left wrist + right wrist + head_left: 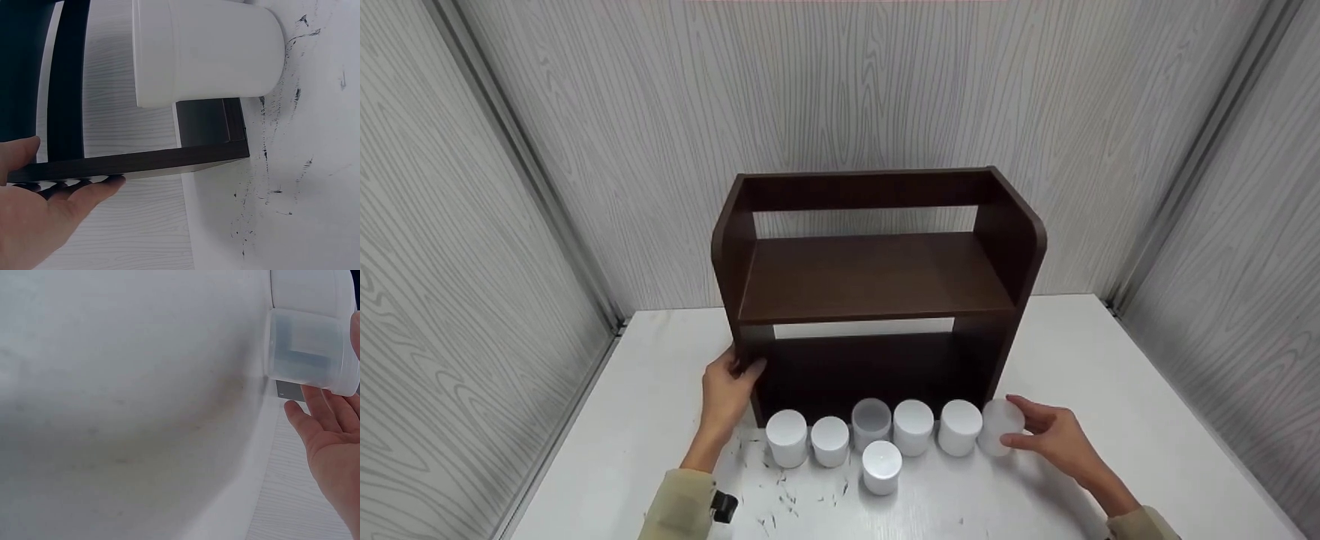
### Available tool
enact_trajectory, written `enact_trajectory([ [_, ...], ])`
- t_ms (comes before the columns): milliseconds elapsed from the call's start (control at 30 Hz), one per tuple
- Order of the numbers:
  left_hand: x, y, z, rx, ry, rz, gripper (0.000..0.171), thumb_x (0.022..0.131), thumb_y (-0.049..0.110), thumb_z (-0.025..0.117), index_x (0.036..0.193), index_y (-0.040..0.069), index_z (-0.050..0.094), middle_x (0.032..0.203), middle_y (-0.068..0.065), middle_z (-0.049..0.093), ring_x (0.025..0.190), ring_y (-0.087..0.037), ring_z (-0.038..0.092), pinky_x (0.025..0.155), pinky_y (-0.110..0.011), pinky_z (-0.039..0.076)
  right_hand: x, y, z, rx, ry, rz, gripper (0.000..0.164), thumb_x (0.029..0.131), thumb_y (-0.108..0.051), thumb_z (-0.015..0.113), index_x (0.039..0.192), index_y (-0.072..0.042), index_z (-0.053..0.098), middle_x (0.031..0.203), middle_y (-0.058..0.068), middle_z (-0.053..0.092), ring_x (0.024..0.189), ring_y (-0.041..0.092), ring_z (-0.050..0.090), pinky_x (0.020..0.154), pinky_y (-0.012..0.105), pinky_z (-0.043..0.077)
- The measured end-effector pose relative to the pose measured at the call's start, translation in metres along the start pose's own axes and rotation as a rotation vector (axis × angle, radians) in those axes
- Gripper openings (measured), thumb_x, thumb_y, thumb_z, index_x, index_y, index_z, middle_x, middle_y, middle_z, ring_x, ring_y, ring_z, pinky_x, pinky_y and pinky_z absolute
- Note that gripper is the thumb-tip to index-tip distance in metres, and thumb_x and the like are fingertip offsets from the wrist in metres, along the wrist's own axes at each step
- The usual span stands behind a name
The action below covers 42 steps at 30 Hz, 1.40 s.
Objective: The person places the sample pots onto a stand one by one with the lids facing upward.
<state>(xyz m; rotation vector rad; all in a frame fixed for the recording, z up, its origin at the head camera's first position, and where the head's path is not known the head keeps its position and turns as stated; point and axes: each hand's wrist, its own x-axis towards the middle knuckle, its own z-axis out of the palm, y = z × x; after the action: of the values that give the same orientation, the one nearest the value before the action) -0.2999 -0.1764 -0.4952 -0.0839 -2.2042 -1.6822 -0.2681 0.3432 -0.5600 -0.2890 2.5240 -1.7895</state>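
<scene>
A dark brown two-tier shelf (877, 274) stands upright on the white table. My left hand (725, 394) grips its left side panel (169, 160), thumb on the inner side and fingers along the outer face. Several lidded jars line the shelf's front edge. At the right end of that row is a translucent jar (999, 426), which my right hand (1056, 442) holds between thumb and fingers. In the right wrist view, fingers (306, 424) reach along the side of this see-through jar (306, 349), and a white jar (312, 289) stands beside it.
White jars (787, 439) stand at the row's left, with a greyer translucent one (871, 424) mid-row. One white jar (881, 469) sits in front of the others. Dark scuffs (264, 140) mark the tabletop. Wood-grain panels (855, 90) enclose the table at back and sides.
</scene>
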Motion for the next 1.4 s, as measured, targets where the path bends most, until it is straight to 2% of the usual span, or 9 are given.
enact_trajectory([
  [233, 0.002, 0.002, 0.001, 0.011, 0.001, -0.038, 0.055, 0.101, 0.012, 0.071, 0.149, -0.007, 0.052, 0.139, -0.026, 0.063, 0.128, -0.039, 0.063, 0.103, -0.042, 0.055, -0.002, -0.002, 0.003, 0.042, 0.032, 0.03, 0.079, 0.084, -0.009, 0.089, 0.15, 0.009, 0.05, 0.149, 0.028, 0.054, 0.132, 0.041, 0.059, 0.093, 0.024, 0.056],
  [400, 0.003, 0.003, 0.0, 0.02, 0.013, -0.048, 0.054, 0.1, 0.011, 0.072, 0.147, -0.007, 0.055, 0.138, -0.027, 0.064, 0.129, -0.04, 0.062, 0.104, -0.046, 0.054, -0.003, -0.004, 0.003, 0.016, 0.051, 0.041, 0.078, 0.083, -0.009, 0.09, 0.149, 0.008, 0.052, 0.15, 0.027, 0.053, 0.135, 0.04, 0.056, 0.099, 0.023, 0.053],
  [600, 0.004, 0.004, -0.001, 0.005, 0.007, -0.042, 0.055, 0.1, 0.011, 0.072, 0.149, -0.004, 0.054, 0.141, -0.027, 0.062, 0.129, -0.041, 0.062, 0.103, -0.046, 0.055, -0.006, -0.011, 0.0, -0.014, 0.065, 0.074, 0.076, 0.084, -0.009, 0.09, 0.149, 0.006, 0.054, 0.15, 0.024, 0.054, 0.136, 0.038, 0.055, 0.105, 0.029, 0.051],
  [833, 0.006, 0.004, -0.001, 0.022, 0.008, -0.038, 0.051, 0.099, 0.007, 0.07, 0.146, -0.007, 0.056, 0.141, -0.03, 0.061, 0.128, -0.045, 0.061, 0.102, -0.047, 0.055, -0.015, -0.027, -0.004, -0.024, 0.069, 0.101, 0.077, 0.084, -0.014, 0.091, 0.15, 0.004, 0.055, 0.148, 0.024, 0.057, 0.133, 0.037, 0.059, 0.093, 0.021, 0.054],
  [1000, 0.007, 0.004, 0.0, 0.014, 0.006, -0.037, 0.053, 0.099, 0.009, 0.071, 0.147, -0.007, 0.055, 0.142, -0.029, 0.06, 0.129, -0.045, 0.061, 0.102, -0.045, 0.055, -0.019, -0.04, -0.008, -0.067, 0.064, 0.106, 0.078, 0.083, -0.02, 0.092, 0.15, 0.001, 0.056, 0.148, 0.022, 0.057, 0.132, 0.035, 0.06, 0.094, 0.021, 0.053],
  [1400, 0.007, 0.004, 0.0, 0.009, -0.001, -0.035, 0.052, 0.101, 0.008, 0.068, 0.147, -0.008, 0.054, 0.143, -0.03, 0.059, 0.128, -0.047, 0.06, 0.101, -0.046, 0.055, -0.029, -0.079, -0.001, 0.007, 0.038, 0.076, 0.078, 0.081, -0.015, 0.093, 0.149, 0.001, 0.057, 0.147, 0.018, 0.059, 0.129, 0.028, 0.062, 0.094, 0.022, 0.055],
])
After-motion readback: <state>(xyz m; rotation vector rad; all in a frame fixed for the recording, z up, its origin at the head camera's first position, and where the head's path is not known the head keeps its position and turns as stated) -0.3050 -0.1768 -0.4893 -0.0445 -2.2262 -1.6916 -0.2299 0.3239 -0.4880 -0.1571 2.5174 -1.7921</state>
